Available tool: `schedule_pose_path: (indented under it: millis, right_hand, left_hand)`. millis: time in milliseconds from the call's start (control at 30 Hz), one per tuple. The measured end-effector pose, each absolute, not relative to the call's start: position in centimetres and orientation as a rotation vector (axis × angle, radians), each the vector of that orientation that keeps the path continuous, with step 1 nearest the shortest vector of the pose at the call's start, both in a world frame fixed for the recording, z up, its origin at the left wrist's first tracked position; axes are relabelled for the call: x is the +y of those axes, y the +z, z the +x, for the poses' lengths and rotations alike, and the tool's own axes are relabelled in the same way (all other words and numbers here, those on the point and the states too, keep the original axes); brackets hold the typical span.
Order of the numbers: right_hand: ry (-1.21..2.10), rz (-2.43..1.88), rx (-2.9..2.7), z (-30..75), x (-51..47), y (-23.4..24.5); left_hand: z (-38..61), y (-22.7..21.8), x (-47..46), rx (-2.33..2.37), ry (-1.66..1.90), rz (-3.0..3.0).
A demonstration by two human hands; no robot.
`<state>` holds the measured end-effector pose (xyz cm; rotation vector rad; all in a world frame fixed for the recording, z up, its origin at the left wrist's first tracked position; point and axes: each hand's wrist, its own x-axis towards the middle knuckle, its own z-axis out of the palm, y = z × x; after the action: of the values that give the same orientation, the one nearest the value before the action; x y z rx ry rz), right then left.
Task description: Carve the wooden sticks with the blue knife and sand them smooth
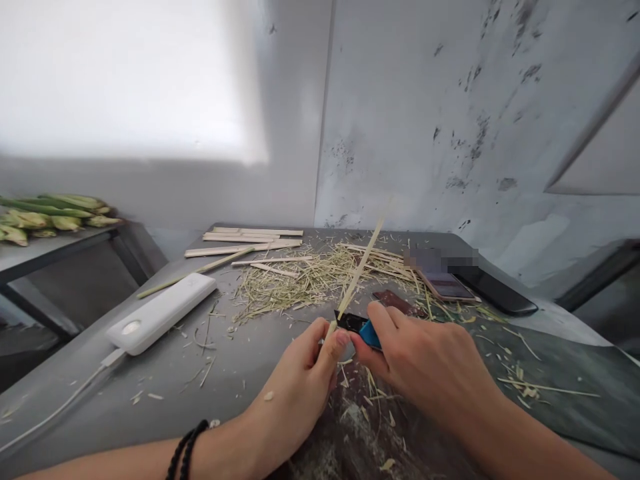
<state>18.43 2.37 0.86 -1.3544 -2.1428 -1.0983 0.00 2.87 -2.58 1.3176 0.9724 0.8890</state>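
Note:
My left hand (pixel 303 380) is closed, pinching the lower end of a thin, pale bamboo strip (pixel 361 265) that slants up and to the right. In my right hand (pixel 420 347) is a blue utility knife (pixel 370 333), its dark blade (pixel 345 320) against the strip just above my left fingertips. Both hands meet over the near middle of the table. Behind them lies a heap of fine green-yellow shavings (pixel 300 283), with several flat pale strips (pixel 245 248) at the back left. Part of the knife handle is hidden by my right fingers.
A white power bank (pixel 165 313) with a cable (pixel 60 407) lies left on the grey table (pixel 200 413). Two phones (pixel 447 283) (pixel 500 290) lie at the right. A dark sheet (pixel 575 387) covers the right side. Corn ears (pixel 55 217) rest on a side table.

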Motion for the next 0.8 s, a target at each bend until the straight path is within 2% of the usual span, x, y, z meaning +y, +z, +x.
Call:
schedule_pose_path:
  millis: [167, 267, 467, 800]
  right_hand:
    - [-1.15, -1.322, -1.927, 20.2, 1.7, 3.8]
    - [-1.003, -1.239, -1.895, 21.3, 1.0, 4.7]
    - [-0.497, -1.156, -2.09, 21.6, 2.2, 2.3]
    - [-0.078, -1.215, -2.316, 20.6, 2.5, -0.2]
  left_hand:
    - [-0.3, -1.6, 2.6, 0.903, 0.815, 1.32]
    - [-0.5, -0.8, 2.4, 0.88, 0.773, 1.31]
    - [-0.7, -0.4, 2.2, 0.844, 0.696, 1.222]
    - [-1.4, 0.0, 1.5, 0.691, 0.618, 1.156]
